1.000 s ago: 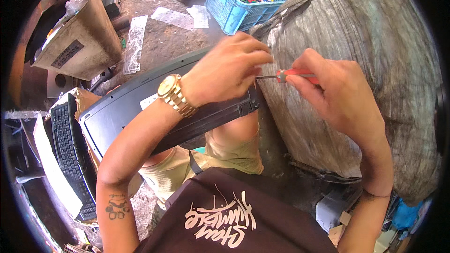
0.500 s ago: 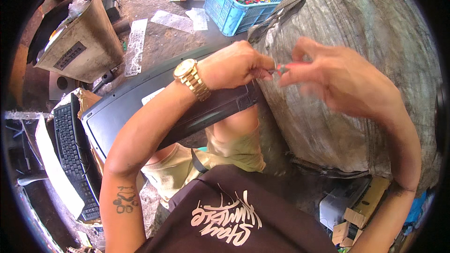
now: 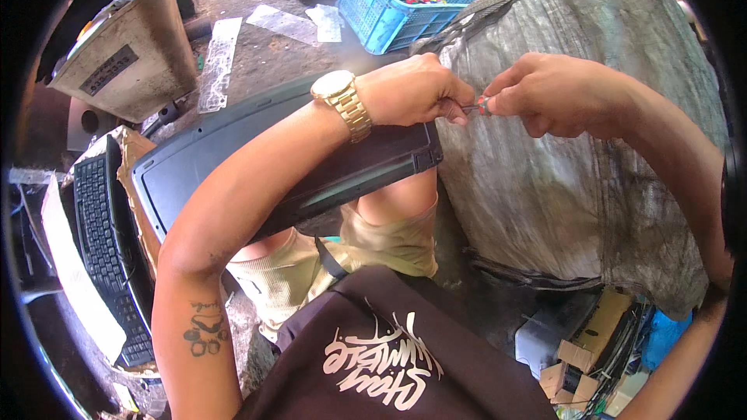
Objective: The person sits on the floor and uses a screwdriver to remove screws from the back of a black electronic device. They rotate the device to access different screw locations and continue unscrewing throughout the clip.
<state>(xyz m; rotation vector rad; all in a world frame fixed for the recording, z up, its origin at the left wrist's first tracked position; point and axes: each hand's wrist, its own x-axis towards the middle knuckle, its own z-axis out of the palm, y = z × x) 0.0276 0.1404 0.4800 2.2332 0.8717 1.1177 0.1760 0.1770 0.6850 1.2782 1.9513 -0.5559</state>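
Observation:
A flat black device panel (image 3: 257, 163) lies across my knees, its right end near a big grey sack (image 3: 560, 187). My left hand (image 3: 412, 93), with a gold watch on the wrist, rests closed at the panel's right corner and pinches the metal tip of a small screwdriver (image 3: 476, 106). My right hand (image 3: 560, 97) is closed around the screwdriver's red handle, just right of the left hand and above the sack. Most of the tool is hidden inside the two fists.
A black keyboard (image 3: 105, 249) lies at the left on the ground. A beige computer case (image 3: 128, 47) stands at the upper left. A blue plastic crate (image 3: 405, 0) with small coloured pieces sits at the top. Cardboard scraps (image 3: 580, 350) lie at the lower right.
Both hands have shifted slightly right and closer together above the sack. The right hand has closed further over the red screwdriver handle, so less of the tool shows. The panel stays on my knees.

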